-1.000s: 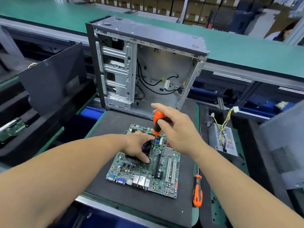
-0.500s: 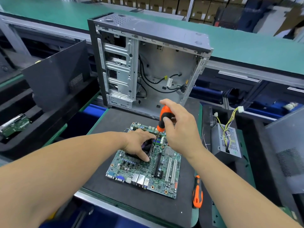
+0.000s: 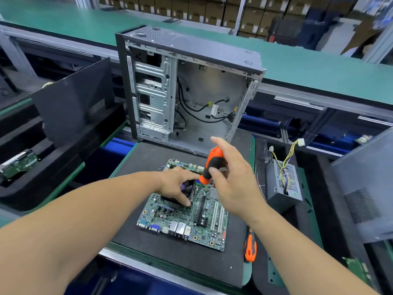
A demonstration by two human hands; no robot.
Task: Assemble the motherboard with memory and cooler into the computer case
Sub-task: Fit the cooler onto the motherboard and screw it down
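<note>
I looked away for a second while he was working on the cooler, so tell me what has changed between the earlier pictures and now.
Very little. The right hand still grips the orange screwdriver, tip down at the cooler; its handle now leans slightly more to the right. The left hand stays pressed on the cooler. The motherboard, the open case and the spare screwdriver lie as before. Nothing was picked up or released.

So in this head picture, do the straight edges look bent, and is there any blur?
Head view: wide-angle distortion bows the conveyor rails and splays the computer case; the forearms near the lower edge look oversized and soft; the motherboard and the orange screwdriver at centre stay sharp.
</note>
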